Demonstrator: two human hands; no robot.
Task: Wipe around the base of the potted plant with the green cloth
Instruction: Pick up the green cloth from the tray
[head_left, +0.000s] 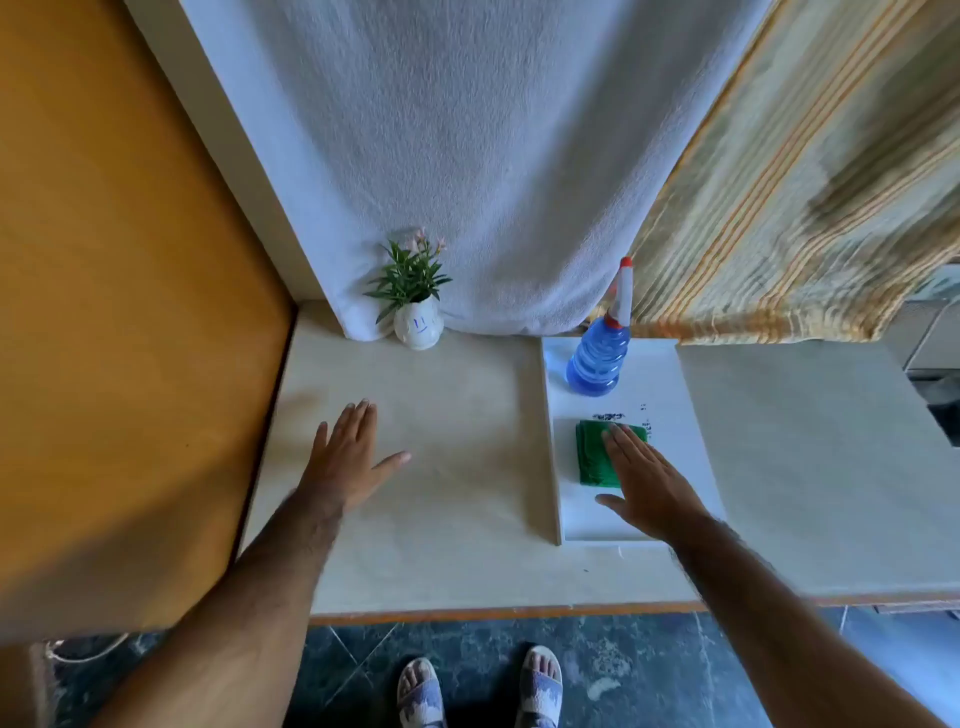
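Note:
A small potted plant (417, 306) in a white round pot with a drawn blue face stands at the back of the pale counter (457, 441), against a hanging white towel. The folded green cloth (595, 457) lies on a white board (670, 415) to the right. My right hand (647, 480) is flat and spread, its fingertips lying over the cloth's right part without gripping it. My left hand (350, 457) hovers open over the bare counter, well in front of the plant.
A blue spray bottle (597, 353) with a white and red nozzle stands on the board behind the cloth. Dark specks mark the board near the cloth. An orange panel (130, 312) walls the left side. A striped curtain (805, 208) hangs at the right.

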